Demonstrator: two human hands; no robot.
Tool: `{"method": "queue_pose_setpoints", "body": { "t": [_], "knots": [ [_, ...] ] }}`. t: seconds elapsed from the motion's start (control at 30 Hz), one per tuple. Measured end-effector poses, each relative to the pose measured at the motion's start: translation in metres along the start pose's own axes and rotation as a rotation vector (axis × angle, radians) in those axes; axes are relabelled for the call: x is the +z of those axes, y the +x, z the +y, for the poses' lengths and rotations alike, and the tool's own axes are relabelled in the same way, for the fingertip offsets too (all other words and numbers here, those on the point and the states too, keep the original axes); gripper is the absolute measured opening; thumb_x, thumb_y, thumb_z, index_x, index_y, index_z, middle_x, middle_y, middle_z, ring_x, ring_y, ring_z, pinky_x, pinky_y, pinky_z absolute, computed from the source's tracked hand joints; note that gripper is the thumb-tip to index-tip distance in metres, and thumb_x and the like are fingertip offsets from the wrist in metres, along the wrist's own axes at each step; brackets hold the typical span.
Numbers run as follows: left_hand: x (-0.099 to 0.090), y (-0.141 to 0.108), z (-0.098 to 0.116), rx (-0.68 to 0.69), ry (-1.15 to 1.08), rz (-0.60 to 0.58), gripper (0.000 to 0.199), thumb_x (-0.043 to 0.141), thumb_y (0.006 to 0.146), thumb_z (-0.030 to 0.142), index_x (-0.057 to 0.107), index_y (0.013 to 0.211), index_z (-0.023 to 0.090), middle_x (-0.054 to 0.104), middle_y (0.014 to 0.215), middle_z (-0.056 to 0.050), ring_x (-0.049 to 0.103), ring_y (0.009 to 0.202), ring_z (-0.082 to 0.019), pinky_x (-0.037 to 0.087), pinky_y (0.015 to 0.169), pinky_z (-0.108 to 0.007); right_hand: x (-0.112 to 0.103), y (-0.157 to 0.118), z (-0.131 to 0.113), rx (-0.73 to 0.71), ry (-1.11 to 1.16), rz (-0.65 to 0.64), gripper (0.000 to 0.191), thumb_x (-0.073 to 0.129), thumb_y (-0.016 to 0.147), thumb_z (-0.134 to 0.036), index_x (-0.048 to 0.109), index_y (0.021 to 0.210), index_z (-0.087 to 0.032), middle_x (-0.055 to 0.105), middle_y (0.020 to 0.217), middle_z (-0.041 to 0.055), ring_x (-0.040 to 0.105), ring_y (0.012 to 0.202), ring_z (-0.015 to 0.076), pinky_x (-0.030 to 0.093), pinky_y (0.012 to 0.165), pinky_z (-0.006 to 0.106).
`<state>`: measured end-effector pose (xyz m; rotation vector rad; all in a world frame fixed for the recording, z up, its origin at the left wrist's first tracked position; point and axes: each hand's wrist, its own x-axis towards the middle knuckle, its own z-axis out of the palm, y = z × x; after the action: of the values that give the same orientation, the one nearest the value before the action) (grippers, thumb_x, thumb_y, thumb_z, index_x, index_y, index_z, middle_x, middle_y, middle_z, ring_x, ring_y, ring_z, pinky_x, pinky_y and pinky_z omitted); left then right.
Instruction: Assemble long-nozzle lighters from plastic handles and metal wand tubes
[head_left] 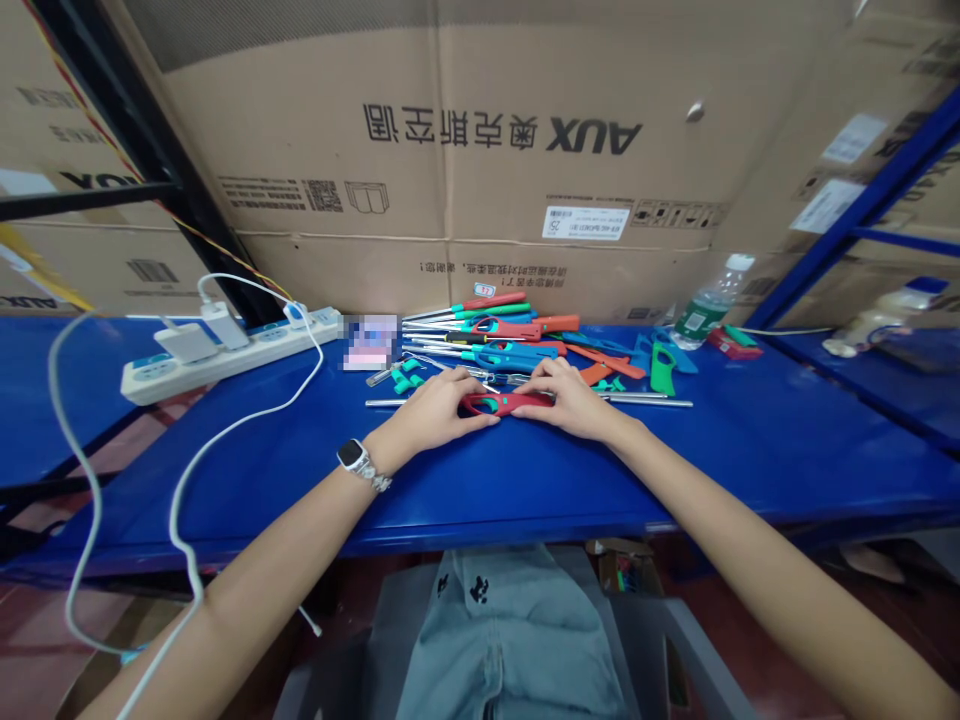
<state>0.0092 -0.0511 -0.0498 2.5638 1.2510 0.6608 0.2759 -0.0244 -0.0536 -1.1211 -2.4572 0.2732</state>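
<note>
A red stick lighter (506, 403) with a teal trigger lies level near the middle of the blue tabletop. My left hand (444, 408) is closed on its trigger-loop end, thumb along the near side. At the other end, my right hand (574, 402) grips it between thumb and fingers. Thin metal tubes (649, 400) stick out to the right beyond my right hand; their middle is hidden. Just behind both hands is a pile of stick lighters (514, 328) in red, blue, green and orange. Small teal pieces (407, 377) lie left of the pile.
A white power strip (262, 342) with chargers and a trailing white cable (184, 480) lies on the left. A water bottle (712, 305) and loose blue and green handle parts (663, 366) are at right. A large cardboard box (480, 215) stands behind the blue table (480, 490).
</note>
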Motion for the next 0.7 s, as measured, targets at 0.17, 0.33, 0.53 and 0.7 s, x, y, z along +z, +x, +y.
{"method": "queue_pose_setpoints", "body": {
  "t": [0.17,0.33,0.53,0.7],
  "knots": [
    [0.0043,0.0004,-0.0015,0.021,-0.028,0.01,0.04,0.074,0.094,0.049,0.072,0.118,0.017,0.067,0.116,-0.012,0.066,0.108,-0.03,0.054,0.098,-0.048,0.0019,0.0,0.001,-0.06,0.059,-0.005,0.026,0.074,0.096,-0.044,0.079,0.114,-0.026,0.068,0.107,0.009,0.061,0.105,0.0277,0.05,0.094,0.047],
    [0.0066,-0.0004,-0.0038,0.026,-0.031,0.019,0.041,0.074,0.095,0.048,0.073,0.123,0.018,0.067,0.118,-0.012,0.066,0.109,-0.03,0.054,0.101,-0.049,-0.0006,-0.0003,0.0026,-0.099,0.067,-0.019,0.026,0.072,0.098,-0.041,0.078,0.117,-0.025,0.07,0.109,0.0097,0.063,0.105,0.0272,0.051,0.093,0.047],
    [0.0058,-0.0015,-0.002,0.018,-0.013,0.017,0.043,0.073,0.096,0.049,0.074,0.126,0.018,0.066,0.116,-0.012,0.066,0.107,-0.029,0.055,0.101,-0.049,-0.0027,-0.0037,0.0018,-0.119,0.014,0.008,0.028,0.07,0.098,-0.043,0.078,0.118,-0.024,0.065,0.111,0.011,0.06,0.106,0.0284,0.052,0.096,0.049],
    [0.0059,-0.0014,-0.0013,0.026,0.005,0.021,0.042,0.073,0.096,0.047,0.074,0.126,0.018,0.066,0.116,-0.012,0.066,0.106,-0.029,0.055,0.1,-0.05,-0.0047,-0.0045,-0.001,-0.088,-0.038,0.014,0.029,0.072,0.096,-0.046,0.08,0.113,-0.024,0.062,0.107,0.011,0.058,0.104,0.029,0.053,0.095,0.049]
  ]
}}
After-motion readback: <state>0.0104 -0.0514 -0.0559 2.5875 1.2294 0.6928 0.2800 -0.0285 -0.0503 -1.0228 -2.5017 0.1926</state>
